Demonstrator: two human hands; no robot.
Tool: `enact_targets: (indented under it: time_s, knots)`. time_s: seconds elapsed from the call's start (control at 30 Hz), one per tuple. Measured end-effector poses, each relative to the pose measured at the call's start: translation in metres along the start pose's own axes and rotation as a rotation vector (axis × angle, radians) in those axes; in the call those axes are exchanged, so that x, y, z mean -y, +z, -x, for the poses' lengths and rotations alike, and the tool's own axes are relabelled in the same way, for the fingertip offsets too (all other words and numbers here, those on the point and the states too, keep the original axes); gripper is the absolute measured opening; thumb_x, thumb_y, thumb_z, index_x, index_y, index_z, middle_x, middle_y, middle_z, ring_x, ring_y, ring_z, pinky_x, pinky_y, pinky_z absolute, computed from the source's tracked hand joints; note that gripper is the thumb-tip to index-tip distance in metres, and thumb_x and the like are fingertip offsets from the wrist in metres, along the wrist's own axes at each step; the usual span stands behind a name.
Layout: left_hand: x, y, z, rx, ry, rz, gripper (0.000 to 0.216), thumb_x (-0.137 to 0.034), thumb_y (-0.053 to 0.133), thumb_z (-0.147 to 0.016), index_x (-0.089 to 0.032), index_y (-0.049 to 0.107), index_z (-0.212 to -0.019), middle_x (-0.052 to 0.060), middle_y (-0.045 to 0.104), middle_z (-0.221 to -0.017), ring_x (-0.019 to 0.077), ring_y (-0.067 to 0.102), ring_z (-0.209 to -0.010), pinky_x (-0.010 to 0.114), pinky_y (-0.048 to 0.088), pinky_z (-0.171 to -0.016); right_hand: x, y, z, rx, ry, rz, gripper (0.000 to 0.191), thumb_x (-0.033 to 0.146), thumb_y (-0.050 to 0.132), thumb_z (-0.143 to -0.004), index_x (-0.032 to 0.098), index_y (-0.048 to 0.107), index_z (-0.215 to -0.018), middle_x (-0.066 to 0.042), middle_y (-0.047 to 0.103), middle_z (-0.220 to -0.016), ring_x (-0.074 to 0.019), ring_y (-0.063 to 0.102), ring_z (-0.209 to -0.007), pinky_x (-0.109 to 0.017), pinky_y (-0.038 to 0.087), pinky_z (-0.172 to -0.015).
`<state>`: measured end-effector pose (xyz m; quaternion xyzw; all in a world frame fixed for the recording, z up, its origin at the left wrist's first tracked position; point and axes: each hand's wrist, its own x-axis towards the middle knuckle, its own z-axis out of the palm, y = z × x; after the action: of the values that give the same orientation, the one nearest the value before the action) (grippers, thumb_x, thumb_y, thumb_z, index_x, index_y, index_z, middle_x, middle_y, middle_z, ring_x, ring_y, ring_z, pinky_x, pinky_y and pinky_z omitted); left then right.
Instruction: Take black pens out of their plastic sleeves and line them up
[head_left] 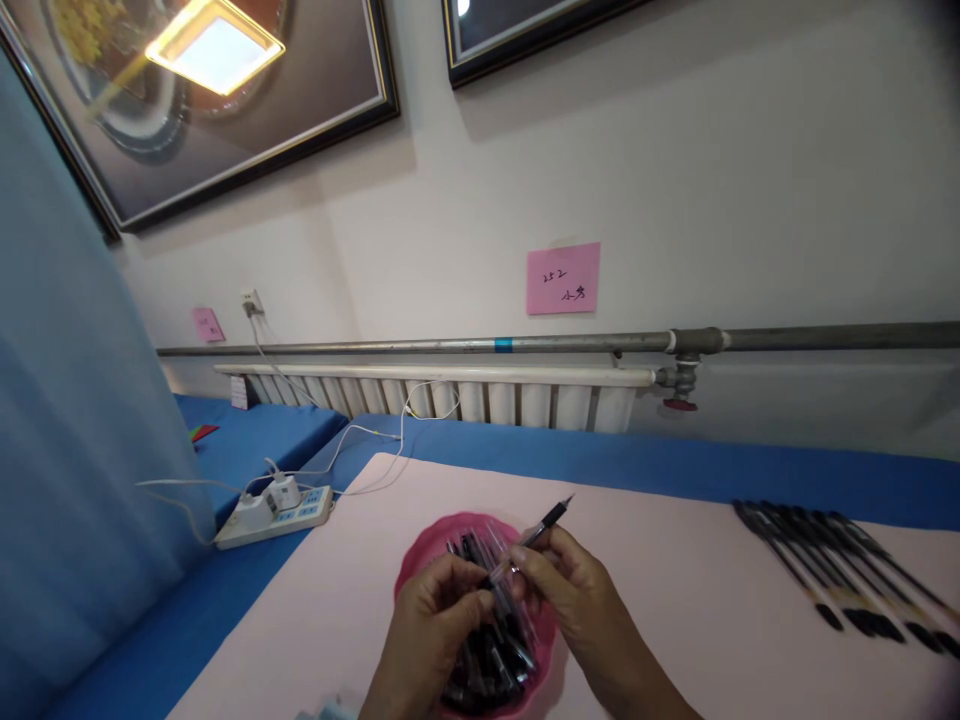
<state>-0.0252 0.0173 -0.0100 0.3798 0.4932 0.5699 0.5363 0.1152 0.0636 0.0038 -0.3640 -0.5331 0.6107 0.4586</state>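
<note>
A gel pen (551, 518) with a black grip slants up to the right, its pointed tip uppermost. My right hand (574, 590) pinches its clear barrel between thumb and fingers. Close beside it, my left hand (439, 610) is closed in a pinch at the pen's lower end, partly hiding that end. Both hands are over a pink bowl (411, 558) with a wavy rim. Inside the bowl lie several clear and black pen parts (491, 660), partly covered by my hands.
Several black-tipped pens or brushes (832, 560) lie fanned out at the right on the pink sheet (660, 600). A power strip (281, 515) with white plugs and cables sits at the left on the blue cloth (600, 455). Behind are a radiator (495, 400) and a pipe (420, 347).
</note>
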Motion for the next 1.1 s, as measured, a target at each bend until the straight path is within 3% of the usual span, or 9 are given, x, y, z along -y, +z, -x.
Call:
enact_targets:
  time_s: [0.13, 0.23, 0.33, 0.47, 0.73, 0.9, 1.0, 1.1]
  knots:
    - [0.003, 0.0, -0.001, -0.047, 0.044, 0.015, 0.029, -0.026, 0.078, -0.056, -0.018, 0.062, -0.078, -0.002, 0.064, -0.067, 0.0119, 0.058, -0.064, 0.022, 0.043, -0.06, -0.003, 0.001, 0.0, -0.031, 0.005, -0.012, 0.021, 0.037, 0.061, -0.075, 0.019, 0.053, -0.069, 0.005, 0.057, -0.052, -0.0109, 0.047, -0.048, -0.023, 0.036, -0.049]
    - [0.006, 0.002, -0.002, -0.045, -0.109, 0.038, 0.034, -0.049, 0.065, -0.068, -0.016, 0.06, -0.079, -0.001, 0.06, -0.057, 0.0098, 0.051, -0.044, 0.021, 0.04, -0.043, -0.005, 0.001, 0.001, -0.039, 0.004, -0.021, 0.022, 0.038, 0.062, -0.074, 0.019, 0.053, -0.069, 0.005, 0.056, -0.051, -0.0107, 0.047, -0.048, -0.023, 0.037, -0.05]
    - [0.009, 0.006, -0.002, 0.007, -0.247, 0.088, 0.052, -0.064, 0.045, -0.075, -0.015, 0.057, -0.063, 0.0, 0.053, -0.043, 0.008, 0.04, -0.029, 0.02, 0.031, -0.031, -0.006, 0.001, 0.002, -0.042, 0.007, -0.029, 0.022, 0.039, 0.062, -0.075, 0.019, 0.054, -0.07, 0.006, 0.056, -0.05, -0.01, 0.045, -0.047, -0.022, 0.035, -0.049]
    - [0.01, 0.007, -0.001, 0.085, -0.229, 0.136, 0.045, -0.057, 0.054, -0.074, -0.015, 0.054, -0.06, -0.003, 0.047, -0.037, 0.0057, 0.035, -0.026, 0.018, 0.026, -0.028, -0.008, 0.002, 0.002, -0.033, 0.014, -0.047, 0.022, 0.039, 0.063, -0.074, 0.019, 0.054, -0.07, 0.006, 0.055, -0.049, -0.0092, 0.043, -0.044, -0.021, 0.032, -0.045]
    - [0.013, 0.004, -0.004, 0.042, -0.137, 0.139, 0.039, -0.051, 0.066, -0.066, -0.017, 0.048, -0.058, -0.006, 0.047, -0.034, 0.0046, 0.034, -0.026, 0.017, 0.024, -0.031, -0.017, 0.002, -0.001, -0.038, 0.039, -0.118, 0.022, 0.039, 0.062, -0.075, 0.018, 0.055, -0.073, 0.006, 0.054, -0.048, -0.009, 0.044, -0.043, -0.021, 0.033, -0.046]
    - [0.01, 0.004, -0.003, -0.054, -0.053, 0.161, 0.039, -0.036, 0.08, -0.053, -0.017, 0.053, -0.072, -0.006, 0.058, -0.051, 0.0066, 0.048, -0.039, 0.017, 0.037, -0.04, -0.019, 0.001, -0.002, -0.058, 0.055, -0.147, 0.023, 0.039, 0.062, -0.075, 0.018, 0.054, -0.071, 0.007, 0.053, -0.048, -0.0087, 0.044, -0.045, -0.02, 0.034, -0.047]
    - [0.006, 0.006, -0.001, -0.02, -0.14, 0.191, 0.04, -0.05, 0.069, -0.063, -0.016, 0.056, -0.079, -0.003, 0.059, -0.057, 0.007, 0.048, -0.039, 0.018, 0.036, -0.036, -0.017, 0.002, -0.001, -0.061, 0.053, -0.139, 0.023, 0.039, 0.063, -0.075, 0.018, 0.055, -0.071, 0.007, 0.053, -0.048, -0.0086, 0.043, -0.045, -0.02, 0.033, -0.047]
    - [0.008, 0.008, -0.001, 0.088, -0.28, 0.193, 0.047, -0.061, 0.053, -0.072, -0.014, 0.057, -0.072, -0.002, 0.052, -0.046, 0.0067, 0.04, -0.029, 0.019, 0.027, -0.029, -0.015, 0.003, 0.0, -0.061, 0.056, -0.127, 0.024, 0.039, 0.064, -0.074, 0.018, 0.054, -0.069, 0.007, 0.053, -0.048, -0.0085, 0.043, -0.045, -0.02, 0.032, -0.046]
